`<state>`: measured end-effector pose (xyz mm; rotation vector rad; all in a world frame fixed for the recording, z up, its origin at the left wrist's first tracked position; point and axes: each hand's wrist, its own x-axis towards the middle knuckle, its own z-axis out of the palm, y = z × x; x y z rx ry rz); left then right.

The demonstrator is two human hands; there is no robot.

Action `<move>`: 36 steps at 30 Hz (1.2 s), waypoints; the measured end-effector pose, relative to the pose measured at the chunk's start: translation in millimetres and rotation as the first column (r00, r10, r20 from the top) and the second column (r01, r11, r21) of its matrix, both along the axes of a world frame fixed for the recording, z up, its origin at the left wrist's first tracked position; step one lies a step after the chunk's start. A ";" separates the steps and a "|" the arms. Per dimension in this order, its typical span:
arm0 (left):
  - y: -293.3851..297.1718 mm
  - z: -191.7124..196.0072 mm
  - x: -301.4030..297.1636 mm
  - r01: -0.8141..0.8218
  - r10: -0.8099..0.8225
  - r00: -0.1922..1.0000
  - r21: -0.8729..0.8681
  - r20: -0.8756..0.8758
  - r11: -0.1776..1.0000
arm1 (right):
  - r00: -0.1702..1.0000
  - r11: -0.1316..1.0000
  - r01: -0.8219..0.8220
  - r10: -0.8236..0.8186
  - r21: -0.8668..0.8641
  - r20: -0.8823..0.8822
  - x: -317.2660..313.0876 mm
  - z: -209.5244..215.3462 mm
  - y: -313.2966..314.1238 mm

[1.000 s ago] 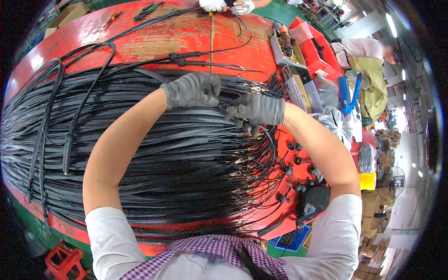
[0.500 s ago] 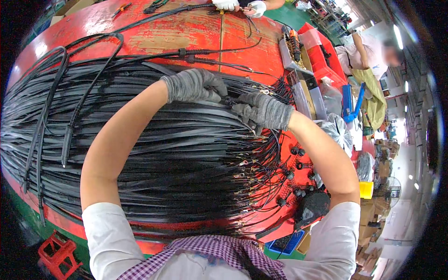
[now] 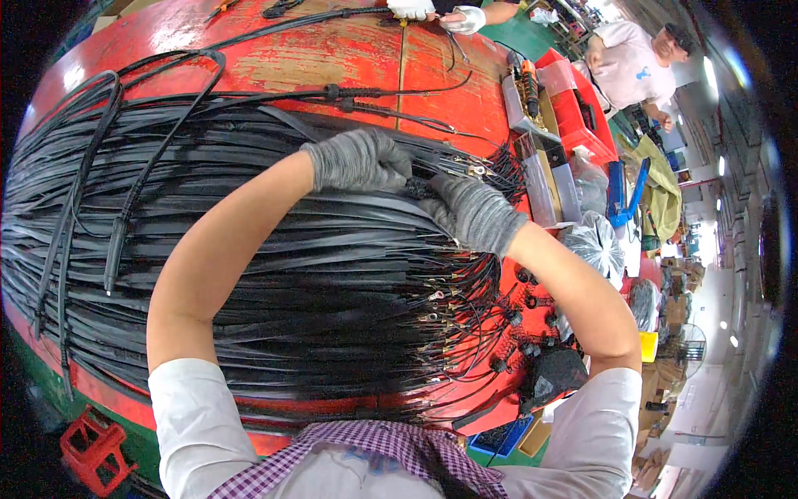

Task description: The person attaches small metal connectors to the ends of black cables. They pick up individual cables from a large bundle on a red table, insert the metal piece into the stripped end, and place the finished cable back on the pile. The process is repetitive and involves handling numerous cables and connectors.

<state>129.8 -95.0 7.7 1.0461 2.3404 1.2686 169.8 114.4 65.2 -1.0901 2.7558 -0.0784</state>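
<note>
Grey knit gloves cover both my hands, which meet over a thick spread of black cables (image 3: 332,283). Between them sits a small black ribbed fitting (image 3: 418,188), seemingly a strain-relief sleeve on a cable. My left hand (image 3: 366,160) is closed, its fingertips at the fitting's left side; the cable inside that grip is mostly hidden. From the right, my right hand (image 3: 475,209) pinches the same fitting, fingers curled. Beyond the hands, thin wire ends with metal ring terminals (image 3: 476,170) fan out on the right of the bundle.
Loose black fittings (image 3: 515,345) and a black bag (image 3: 553,374) lie right of the bundle on the red table (image 3: 324,62). Red bins (image 3: 573,108) and a clear tray (image 3: 544,179) stand far right. Across the table, a co-worker's white-gloved hands (image 3: 461,20) handle cable; another person (image 3: 636,66) stands beyond.
Both my hands stay together at the fitting; the left has shifted slightly right and the right hand has turned a little. The person in the background now stands more upright.
</note>
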 end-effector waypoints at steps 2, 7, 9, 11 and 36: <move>-5.3 3.2 -3.5 0.041 -0.045 0.998 0.100 0.041 0.994 | 0.998 0.999 -0.004 0.001 -0.050 -0.058 2.6 2.6 -1.1; -3.8 10.2 2.0 0.034 -0.037 0.998 0.050 0.056 0.998 | 0.997 0.996 0.073 -0.072 -0.046 0.005 12.1 4.9 1.5; -2.1 7.4 3.7 0.020 -0.025 0.998 0.091 0.051 0.996 | 0.998 0.991 0.034 -0.026 -0.131 0.063 12.7 8.2 5.1; -2.2 5.9 2.7 0.012 -0.017 0.999 0.139 0.035 0.990 | 0.997 0.980 0.004 0.012 -0.197 0.083 11.9 8.7 5.6; -13.4 5.5 2.9 0.106 -0.109 0.993 0.062 0.041 0.992 | 0.404 0.810 0.585 -0.257 -0.032 0.878 -8.4 20.4 -4.0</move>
